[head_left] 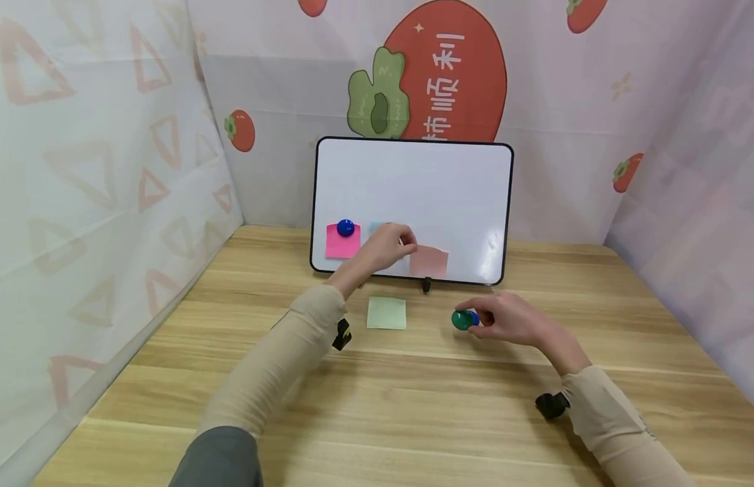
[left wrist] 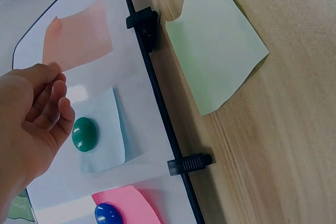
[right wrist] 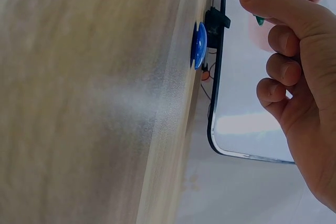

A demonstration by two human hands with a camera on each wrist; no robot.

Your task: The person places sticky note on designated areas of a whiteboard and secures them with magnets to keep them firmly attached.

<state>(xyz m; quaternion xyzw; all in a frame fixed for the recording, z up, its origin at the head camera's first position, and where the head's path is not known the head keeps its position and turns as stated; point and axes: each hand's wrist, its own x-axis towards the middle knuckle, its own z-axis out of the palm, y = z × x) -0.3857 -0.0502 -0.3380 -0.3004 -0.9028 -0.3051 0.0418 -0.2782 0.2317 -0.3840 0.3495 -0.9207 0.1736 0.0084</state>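
My left hand (head_left: 389, 247) pinches the edge of a salmon-pink sticky note (left wrist: 81, 35) at the whiteboard's (head_left: 413, 182) lower middle. Beside it on the board, a light-blue sticky note (left wrist: 107, 150) sits under a green round magnet (left wrist: 85, 134), mostly hidden by the left hand in the head view. Further left, a bright pink sticky note (head_left: 343, 247) sits under a blue magnet (head_left: 345, 228). Over the table, my right hand (head_left: 507, 319) pinches another green round magnet (head_left: 461, 320) between thumb and fingers. Another blue magnet (right wrist: 199, 45) lies on the table by that hand.
A pale green sticky note (head_left: 386, 313) lies on the wooden table (head_left: 413, 406) in front of the board. Black clips (left wrist: 144, 24) grip the board's lower edge. Printed fabric walls (head_left: 273, 101) enclose the table at the back and sides.
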